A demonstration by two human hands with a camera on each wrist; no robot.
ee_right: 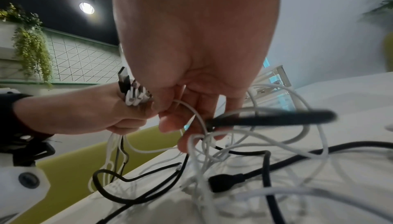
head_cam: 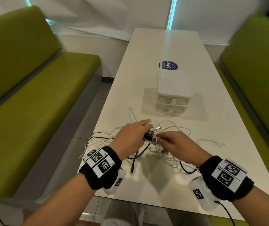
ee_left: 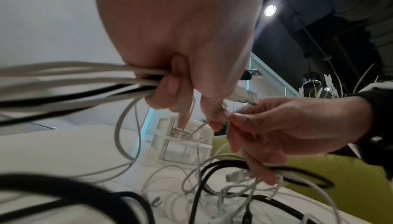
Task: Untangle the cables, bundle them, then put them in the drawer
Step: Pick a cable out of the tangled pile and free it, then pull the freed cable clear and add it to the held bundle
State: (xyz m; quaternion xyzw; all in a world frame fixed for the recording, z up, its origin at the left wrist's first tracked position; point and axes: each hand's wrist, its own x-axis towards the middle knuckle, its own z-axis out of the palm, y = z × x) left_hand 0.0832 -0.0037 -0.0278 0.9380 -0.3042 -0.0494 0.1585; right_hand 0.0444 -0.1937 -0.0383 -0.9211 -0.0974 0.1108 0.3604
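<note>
A tangle of white and black cables (head_cam: 148,154) lies on the near end of the white table (head_cam: 163,46). My left hand (head_cam: 147,133) grips a bunch of cable ends, with USB plugs (head_cam: 152,137) sticking out past the fingers. In the left wrist view several white and black strands (ee_left: 136,83) run through its fist. My right hand (head_cam: 160,139) meets it and pinches a thin white cable (ee_right: 192,110); a black cable (ee_right: 272,118) passes under its lower fingers. The small white two-drawer unit (head_cam: 173,93) stands beyond the hands, both drawers closed.
Green benches (head_cam: 32,103) (head_cam: 260,70) flank the table. A round blue sticker (head_cam: 168,65) lies behind the drawer unit. One white cable end (head_cam: 212,141) trails off to the right. Some strands hang over the table's left edge (head_cam: 88,144).
</note>
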